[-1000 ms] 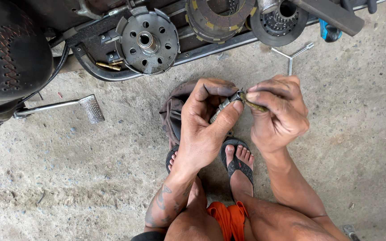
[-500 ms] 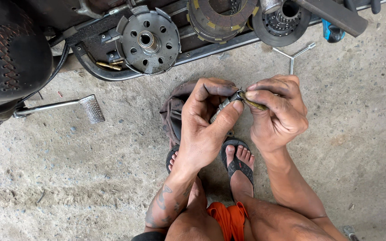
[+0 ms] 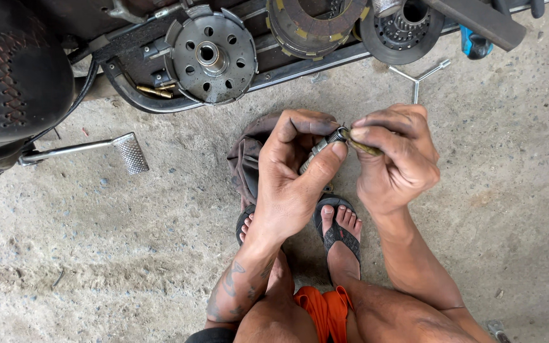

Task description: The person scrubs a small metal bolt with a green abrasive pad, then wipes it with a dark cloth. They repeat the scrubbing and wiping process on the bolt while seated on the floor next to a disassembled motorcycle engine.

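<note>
Two hands meet above the concrete floor [image 3: 478, 209], just over our sandalled feet. The left hand [image 3: 290, 171] pinches a small metal bolt-like part [image 3: 318, 152] between thumb and fingertips; the right hand [image 3: 395, 159] has its fingers pressed together on a thin brass-coloured piece [image 3: 365, 148] set against the part's dark, coiled end.

Judgement: we should keep the two pieces in line, turn with the right fingertips only, and hold the left steady so nothing drops onto the floor.

The part looks short, grey and greasy, with a ribbed or spring-like tip; finer detail is too small to tell.

A dark rag [image 3: 249, 159] lies on the floor under the hands. Far left sits a round drilled clutch hub [image 3: 214, 54]; a three-armed wrench [image 3: 417, 76] lies far right; a footrest pedal [image 3: 129, 152] juts out at left.
</note>
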